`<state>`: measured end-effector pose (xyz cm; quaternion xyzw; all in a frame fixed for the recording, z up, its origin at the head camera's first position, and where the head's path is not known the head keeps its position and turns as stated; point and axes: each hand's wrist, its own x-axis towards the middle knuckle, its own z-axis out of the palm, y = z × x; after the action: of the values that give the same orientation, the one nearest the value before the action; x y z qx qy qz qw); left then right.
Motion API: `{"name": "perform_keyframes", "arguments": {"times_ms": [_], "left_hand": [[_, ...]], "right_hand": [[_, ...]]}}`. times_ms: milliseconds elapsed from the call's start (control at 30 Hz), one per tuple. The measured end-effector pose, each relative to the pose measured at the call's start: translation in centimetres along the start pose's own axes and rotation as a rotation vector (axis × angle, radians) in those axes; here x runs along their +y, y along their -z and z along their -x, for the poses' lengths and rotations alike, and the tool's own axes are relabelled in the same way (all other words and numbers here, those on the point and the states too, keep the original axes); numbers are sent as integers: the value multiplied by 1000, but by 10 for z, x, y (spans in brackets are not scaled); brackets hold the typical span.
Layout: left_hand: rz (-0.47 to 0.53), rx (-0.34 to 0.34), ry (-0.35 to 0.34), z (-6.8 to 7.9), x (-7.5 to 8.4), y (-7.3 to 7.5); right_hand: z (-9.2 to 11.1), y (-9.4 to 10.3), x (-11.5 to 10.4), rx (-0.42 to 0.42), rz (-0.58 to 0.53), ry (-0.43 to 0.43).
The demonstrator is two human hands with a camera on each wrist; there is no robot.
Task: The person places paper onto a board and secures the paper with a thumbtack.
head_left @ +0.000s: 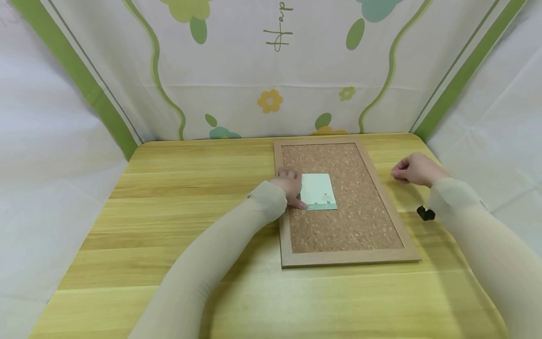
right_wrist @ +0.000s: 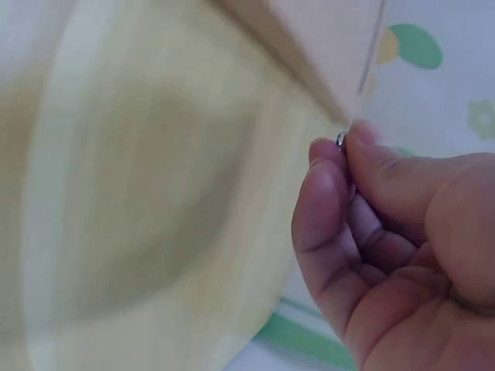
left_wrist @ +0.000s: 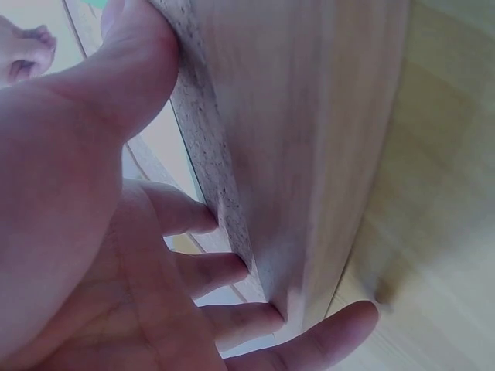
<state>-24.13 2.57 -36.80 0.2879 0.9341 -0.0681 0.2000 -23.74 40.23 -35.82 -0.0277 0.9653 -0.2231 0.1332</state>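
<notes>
A cork board (head_left: 368,221) with a light wooden frame lies on the wooden table. A pale green note card (head_left: 317,190) with a darker green lower strip lies on the cork, left of its middle. My left hand (head_left: 290,185) rests over the board's left frame, thumb at the card's lower left corner. In the left wrist view its fingers (left_wrist: 213,274) are spread along the cork's edge. My right hand (head_left: 417,169) is raised right of the board. Between thumb and forefinger it pinches a small shiny metal piece (right_wrist: 341,139), mostly hidden by the fingertips.
A small black object (head_left: 425,213) sits on the table (head_left: 169,212) beside the right sleeve. Behind the table's far edge hangs a white cloth (head_left: 237,66) with printed flowers and green bands. White cloth also hangs at both sides.
</notes>
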Motion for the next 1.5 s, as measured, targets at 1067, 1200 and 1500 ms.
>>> {"name": "perform_keyframes", "arguments": {"times_ms": [1067,1200,1500], "left_hand": [[-2,7,-2,-2,-3,-2],[-27,-7,3,-8,-4,-3],[-60,-16,-4,-13,-5,-4]], "right_hand": [[-55,-69,-153,-157,-43,198],[-58,-76,-161,-179,-33,211],[-65,-84,-169,-204,-10,212]]}}
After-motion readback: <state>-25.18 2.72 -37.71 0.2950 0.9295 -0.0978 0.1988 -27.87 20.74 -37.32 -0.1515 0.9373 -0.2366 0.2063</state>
